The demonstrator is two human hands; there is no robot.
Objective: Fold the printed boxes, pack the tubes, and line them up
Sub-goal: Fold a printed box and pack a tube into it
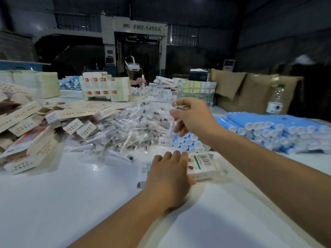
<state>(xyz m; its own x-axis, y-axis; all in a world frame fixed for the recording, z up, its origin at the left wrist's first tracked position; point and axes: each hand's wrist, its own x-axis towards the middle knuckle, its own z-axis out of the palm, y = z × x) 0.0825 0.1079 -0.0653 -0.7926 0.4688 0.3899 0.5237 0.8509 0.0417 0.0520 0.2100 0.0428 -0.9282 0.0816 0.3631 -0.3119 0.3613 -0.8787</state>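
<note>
Clear wrap: small cellophane packet (176,109) pinched in curled right hand (192,119) fingers, raised over packet heap (129,126)
Left hand (168,176): fingers straight, pressing flat on printed box (202,164) on white table (53,203)
Just beyond box: blue tubes (188,141), white caps facing
Further right: bigger blue tube stack (279,129)
Far left: flat cartons (23,126), heaped

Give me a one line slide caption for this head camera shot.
Left hand steadies a printed box on the white table while the right hand lifts a clear packet from the pile.
</note>
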